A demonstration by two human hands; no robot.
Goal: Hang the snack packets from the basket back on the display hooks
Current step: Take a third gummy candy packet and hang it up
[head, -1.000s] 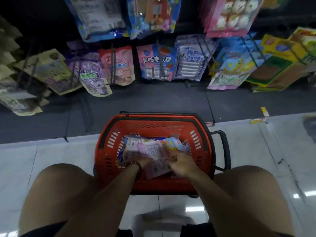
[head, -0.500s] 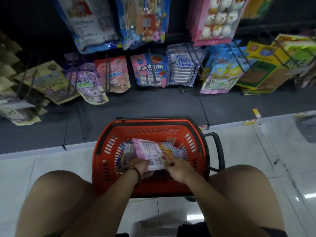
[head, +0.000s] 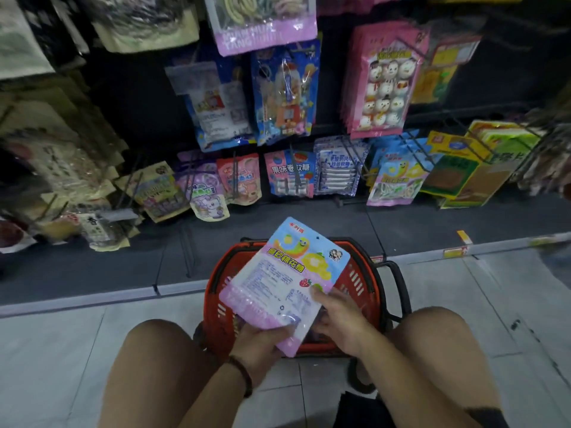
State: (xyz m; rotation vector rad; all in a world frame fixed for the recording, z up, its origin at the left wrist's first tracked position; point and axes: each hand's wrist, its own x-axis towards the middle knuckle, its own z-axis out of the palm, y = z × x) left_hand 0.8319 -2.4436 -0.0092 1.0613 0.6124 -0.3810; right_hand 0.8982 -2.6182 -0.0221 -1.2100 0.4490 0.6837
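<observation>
Snack packet (head: pixel 284 282), a flat plastic one, light blue at the top with a yellow cartoon figure and pink and white at the bottom, is held by both hands. The fingers (head: pixel 279 330) of the left hand (head: pixel 259 342) are curled close together around its lower edge and grip it from below. The right hand (head: pixel 341 319) pinches the right edge: the thumb lies on the front face, while the other fingers are behind the packet and I cannot tell how they lie. A dark bracelet (head: pixel 244 376) is around the left wrist.

The packet is tilted, with its top pointing away from the person and a little to the right. I cannot tell whether it is one packet or two lying together. It is held above the red plastic basket (head: pixel 216 295) with black rim and black handle. The basket stands on the light tiled floor (head: pixel 61 350) between the two bare knees of the person.

Beyond the basket is a dark shelf base (head: pixel 92 267). Above it, black wire display hooks (head: pixel 353 156) carry many hanging packets. Among them, to the right, a bunch of blue and yellow packets (head: pixel 395 177) shows the same cartoon figure.
</observation>
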